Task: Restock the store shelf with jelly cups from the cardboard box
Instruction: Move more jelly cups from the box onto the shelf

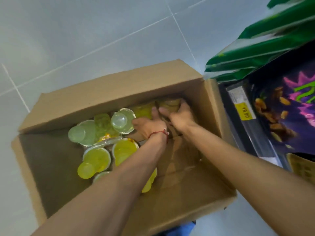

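Pale tiled floor fills the top and left. On it stands the cardboard box, flaps open, its right side just beside the dark store shelf. Above the shelf edge hang green bags, blurred; below them lies a purple snack bag.

Both forearms reach in from the bottom edge to the far right part of the box. The jelly cups lie loose in the left and middle of the box, some tipped on their sides – yellow ones near, pale green ones farther back. One pale cup shows its round base upward, touching the left hand's outer edge.

Right hand: fingers curled over the top of an amber cup at the far wall, thumb on its near side – holding it. Left hand: right beside the other, thumb up next to the right thumb, btw the pale cup and the amber cup; fingers hidden, can't tell if it grips anything.

Small stuff: red string bracelet on the left wrist; yellow price tag on the shelf edge, reads approx. 19.90.
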`<state>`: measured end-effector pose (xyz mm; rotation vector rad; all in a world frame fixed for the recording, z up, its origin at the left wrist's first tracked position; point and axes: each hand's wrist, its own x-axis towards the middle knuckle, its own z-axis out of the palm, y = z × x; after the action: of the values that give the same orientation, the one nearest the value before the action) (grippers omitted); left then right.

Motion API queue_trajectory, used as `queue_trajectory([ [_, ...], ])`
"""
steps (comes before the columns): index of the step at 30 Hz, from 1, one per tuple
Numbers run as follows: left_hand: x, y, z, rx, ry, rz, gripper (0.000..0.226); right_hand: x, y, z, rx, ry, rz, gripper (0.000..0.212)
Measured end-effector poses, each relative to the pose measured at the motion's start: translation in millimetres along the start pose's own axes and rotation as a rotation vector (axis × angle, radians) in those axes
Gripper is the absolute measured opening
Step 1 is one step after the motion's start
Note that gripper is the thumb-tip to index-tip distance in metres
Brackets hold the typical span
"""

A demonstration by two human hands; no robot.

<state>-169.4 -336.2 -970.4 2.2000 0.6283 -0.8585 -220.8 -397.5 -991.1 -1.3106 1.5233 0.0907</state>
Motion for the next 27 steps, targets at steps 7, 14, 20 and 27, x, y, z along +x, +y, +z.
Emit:
queue_trajectory([
  [7,-10.1,0.3,2.1,-0.046,0.073,0.129,0.072,-46.8,12.9,-25.0,0.021,0.093,-0.025,0.084],
  [14,0.0,-2.7,-14.2,0.189,-0.072,0.193,0.073,-70.5,35.5,-36.6,0.110,0.106,-0.108,0.085],
  [20,-43.3,-19.9,-66.2,0.194,-0.273,0.413,0.065,-124.4,22.3,-50.9,0.204,0.115,-0.083,0.085],
  [27,-141.8,7.9,-177.8,0.213,-0.300,0.601,0.073,-254.4,-14.7,-98.8,0.358,0.079,-0.035,0.080],
])
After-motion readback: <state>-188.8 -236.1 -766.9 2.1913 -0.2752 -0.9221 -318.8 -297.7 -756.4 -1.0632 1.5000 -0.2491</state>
